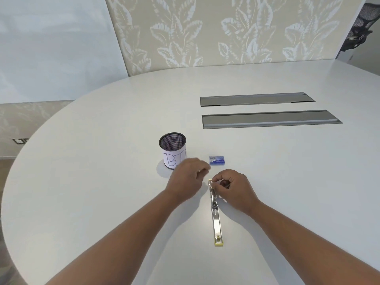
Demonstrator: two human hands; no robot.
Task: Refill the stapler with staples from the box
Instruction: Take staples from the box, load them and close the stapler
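My right hand (pixel 232 187) hides the far end of the opened stapler (pixel 216 214), pinching something there I can't make out. My left hand (pixel 188 177) hovers blurred, fingers loose. The stapler runs lengthwise away from me, staple box (pixel 217 161) just beyond.

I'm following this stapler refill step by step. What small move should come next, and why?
Probably reach the left hand to the staple box: the stapler lies opened flat, the right hand pinches its far end, and the box looks closed and untouched.
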